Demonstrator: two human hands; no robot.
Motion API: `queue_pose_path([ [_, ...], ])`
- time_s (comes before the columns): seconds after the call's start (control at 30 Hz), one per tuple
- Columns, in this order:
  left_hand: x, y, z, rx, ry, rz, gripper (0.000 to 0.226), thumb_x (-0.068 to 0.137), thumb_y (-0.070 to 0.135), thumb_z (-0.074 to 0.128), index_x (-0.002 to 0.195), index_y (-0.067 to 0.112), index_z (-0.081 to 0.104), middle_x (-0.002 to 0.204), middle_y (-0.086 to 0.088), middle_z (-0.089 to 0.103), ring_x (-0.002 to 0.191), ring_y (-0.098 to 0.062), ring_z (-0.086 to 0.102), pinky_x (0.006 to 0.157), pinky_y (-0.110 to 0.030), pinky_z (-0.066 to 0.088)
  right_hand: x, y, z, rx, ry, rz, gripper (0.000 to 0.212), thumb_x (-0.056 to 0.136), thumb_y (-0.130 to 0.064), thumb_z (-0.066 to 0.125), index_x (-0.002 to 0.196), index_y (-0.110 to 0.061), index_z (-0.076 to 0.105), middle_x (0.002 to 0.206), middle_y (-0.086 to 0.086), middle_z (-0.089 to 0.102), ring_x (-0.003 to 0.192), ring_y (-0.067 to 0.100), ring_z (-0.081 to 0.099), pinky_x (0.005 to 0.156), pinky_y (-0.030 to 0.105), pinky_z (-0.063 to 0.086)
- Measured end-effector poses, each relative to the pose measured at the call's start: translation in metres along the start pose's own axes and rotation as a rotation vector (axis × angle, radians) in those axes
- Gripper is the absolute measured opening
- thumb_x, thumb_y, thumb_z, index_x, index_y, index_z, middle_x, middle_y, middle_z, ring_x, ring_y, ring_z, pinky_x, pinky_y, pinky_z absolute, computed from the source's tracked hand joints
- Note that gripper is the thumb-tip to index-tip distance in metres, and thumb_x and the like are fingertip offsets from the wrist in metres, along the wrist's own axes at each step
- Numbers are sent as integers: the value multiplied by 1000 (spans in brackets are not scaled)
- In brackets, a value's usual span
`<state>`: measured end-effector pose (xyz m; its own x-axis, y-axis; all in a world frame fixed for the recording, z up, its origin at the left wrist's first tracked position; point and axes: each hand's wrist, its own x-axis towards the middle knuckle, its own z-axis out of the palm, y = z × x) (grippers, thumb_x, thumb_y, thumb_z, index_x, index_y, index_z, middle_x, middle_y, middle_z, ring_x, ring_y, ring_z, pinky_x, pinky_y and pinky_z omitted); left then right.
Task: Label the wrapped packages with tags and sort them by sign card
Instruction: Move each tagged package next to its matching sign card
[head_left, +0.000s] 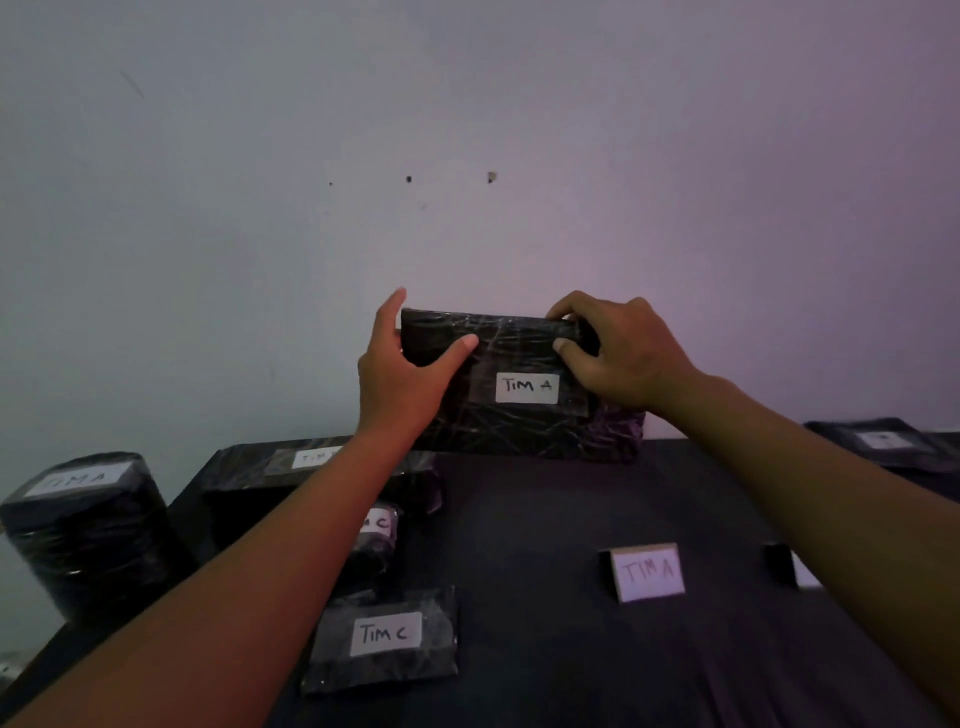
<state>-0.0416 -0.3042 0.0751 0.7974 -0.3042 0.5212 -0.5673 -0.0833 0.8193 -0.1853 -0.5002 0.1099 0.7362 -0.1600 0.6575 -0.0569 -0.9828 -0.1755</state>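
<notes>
1. Packages wrapped in crinkled black plastic film are the business; the one in hand is a flat rectangular black-wrapped package (511, 384) bearing a white paper tag (527, 387) that reads "TIM A". It stands on its long edge at the far side of the dark cloth-covered table (545, 649), directly behind the small upright "TIM A" sign card (648, 572) and close against the pale wall (467, 130).
2. The left hand (402, 371) clasps the package's upper left corner, thumb across the front and fingers behind; the right hand (615, 351) pinches the upper right corner the same way. Gripping both top corners probably keeps the slab upright with its tag facing outward.
3. Its spot behind the sign card suggests the sorting step: the tag matches the card, so this looks like the A group's place.
4. Left of the sign card lie other tagged parcels, seemingly unsorted: a flat black pouch (382, 636) tagged "TIM C" nearest, a small black roll (376, 535) also ending in "C" beyond it, and a tall black cylinder (88, 530) marked "TIM A" farthest left.
5. Right of the sign card stands a second card (795, 571), its writing cut off; another black bag (883, 441) lies behind it, tag unreadable.
</notes>
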Motion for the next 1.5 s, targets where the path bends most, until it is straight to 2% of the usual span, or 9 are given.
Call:
queue_pose_path([
  [0.1,-10,10,21,-115,-28,-63,72,74,50,84,136,37,51,120,5,67,108,-11,67,97,-38,57,-16,12,-16,-46,-3,12,28,91,-35,58,116,-25,61,93,-8,71,71,9,58,86,47,51],
  [0.2,-19,21,39,-170,-18,-106,57,81,40,81,131,32,55,120,4,66,107,-11,66,98,-35,55,-35,24,-26,-147,-31,29,44,91,-42,54,131,-24,59,121,-2,68,111,21,60,103,48,40],
  [0.33,-31,31,57,-222,-10,-185,52,86,36,78,132,26,56,122,3,63,102,-7,62,86,-17,50,-66,36,-31,-189,21,151,70,87,-58,53,150,-29,45,154,-1,44,146,23,35,121,56,21],
  [0.4,-36,31,65,-236,-54,-254,53,85,37,79,132,26,56,119,2,64,99,-9,63,89,-26,54,-84,40,-28,-174,-30,240,79,87,-66,52,156,-34,33,164,-1,28,155,22,16,124,57,12],
  [0.5,-47,28,80,-223,-122,-327,55,84,37,80,132,26,56,116,1,65,100,-17,66,94,-40,57,-112,47,-23,-180,-105,306,86,87,-72,54,159,-35,24,170,1,8,157,24,-2,125,59,6],
  [0.67,-63,19,98,-257,-98,-389,48,85,34,79,127,24,58,110,2,67,97,-14,66,77,-26,54,-139,56,-16,9,-153,561,103,80,-64,73,161,-34,17,170,7,-11,156,34,2,124,55,17],
  [1.0,-72,-14,119,-223,-111,-618,62,83,35,81,135,22,48,120,-5,64,106,-25,66,97,-47,55,-152,72,-1,235,-192,765,96,78,-44,85,157,-20,35,168,10,12,154,27,19,122,38,22],
  [1.33,-51,-29,128,-234,-202,-775,50,77,17,86,121,9,63,104,-14,75,85,-29,75,73,-44,63,-136,96,11,328,-223,844,92,74,-51,85,151,-19,47,147,5,45,134,25,48,114,45,42],
  [1.5,-53,-36,134,-140,-180,-668,53,76,11,85,121,13,58,104,-9,70,88,-26,71,73,-40,59,-129,100,24,310,-282,831,101,73,-42,88,156,-16,36,152,7,39,138,29,42,116,46,39],
])
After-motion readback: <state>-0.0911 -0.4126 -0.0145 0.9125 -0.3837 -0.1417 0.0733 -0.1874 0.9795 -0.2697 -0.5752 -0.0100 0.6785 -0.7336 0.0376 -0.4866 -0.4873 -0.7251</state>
